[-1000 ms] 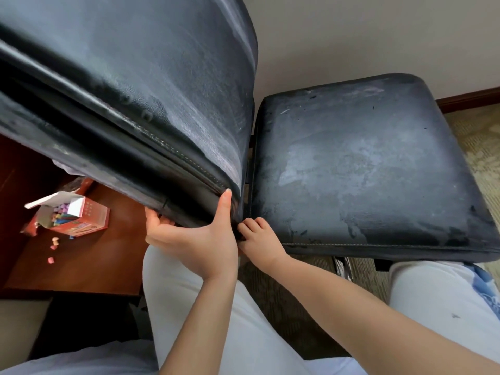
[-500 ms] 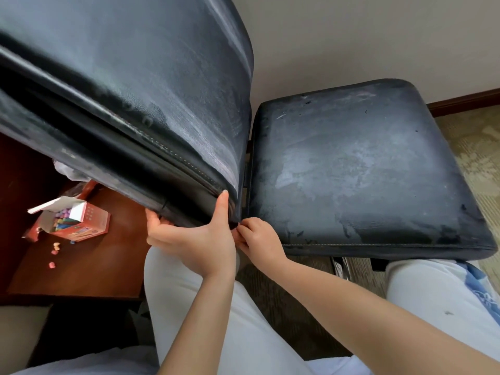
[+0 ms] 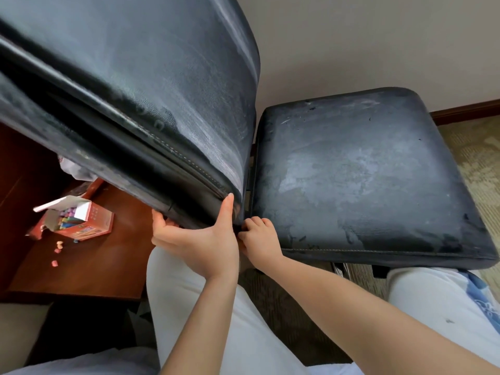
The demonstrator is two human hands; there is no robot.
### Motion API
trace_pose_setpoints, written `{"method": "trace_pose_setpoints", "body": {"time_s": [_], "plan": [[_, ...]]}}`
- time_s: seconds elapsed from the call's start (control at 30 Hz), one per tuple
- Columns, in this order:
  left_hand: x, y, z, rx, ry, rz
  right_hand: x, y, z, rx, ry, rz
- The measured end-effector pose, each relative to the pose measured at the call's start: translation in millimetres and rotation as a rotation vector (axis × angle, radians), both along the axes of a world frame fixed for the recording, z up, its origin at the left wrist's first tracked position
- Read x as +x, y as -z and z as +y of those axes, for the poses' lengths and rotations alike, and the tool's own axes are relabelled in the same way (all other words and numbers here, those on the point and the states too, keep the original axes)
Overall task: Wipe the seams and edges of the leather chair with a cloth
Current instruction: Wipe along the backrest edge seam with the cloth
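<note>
In the head view, the chair back (image 3: 130, 85) is filling the upper left and the seat (image 3: 359, 180) is lying right of it, a narrow gap between them. Compared with a second ago, little is changing: the left hand (image 3: 200, 239) is still gripping the back's lower corner, thumb up along the stitched seam (image 3: 189, 161), and the right hand (image 3: 257, 239), fingers curled, is staying pressed into the gap at that corner; what its grip has hold of I cannot tell, and no cloth is showing. I judge the corner seam is being worked slowly, with most edges left. The seat's front edge is lying open to the right. On the worktop (image 3: 89, 266), a chalk box (image 3: 78, 220) is sitting near its far edge, well apart from the hands.
</note>
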State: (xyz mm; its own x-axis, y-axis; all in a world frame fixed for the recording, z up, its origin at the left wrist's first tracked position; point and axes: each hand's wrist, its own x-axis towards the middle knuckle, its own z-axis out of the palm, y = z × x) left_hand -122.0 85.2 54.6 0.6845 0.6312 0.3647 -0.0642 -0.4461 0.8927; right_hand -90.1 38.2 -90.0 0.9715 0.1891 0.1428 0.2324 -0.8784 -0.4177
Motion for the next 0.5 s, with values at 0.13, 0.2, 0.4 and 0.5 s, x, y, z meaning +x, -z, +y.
{"method": "trace_pose_setpoints", "body": {"time_s": [0.13,0.2,0.4,0.5], "plan": [[-0.2,-2.0,0.0,-0.012,0.003,0.005,-8.2,-19.3,-6.0,0.267,-0.005,0.0],[-0.8,-4.5,0.8,-0.009,-0.003,0.022,-10.1,-36.6,-9.0,0.376,-0.021,0.057],[-3.1,-14.1,6.6,-0.037,0.022,0.111,-20.5,-56.9,0.4,0.571,0.088,0.023],[-7.1,-16.6,8.9,-0.069,0.055,0.11,-25.2,-65.0,2.5,0.693,0.189,0.102]]}}
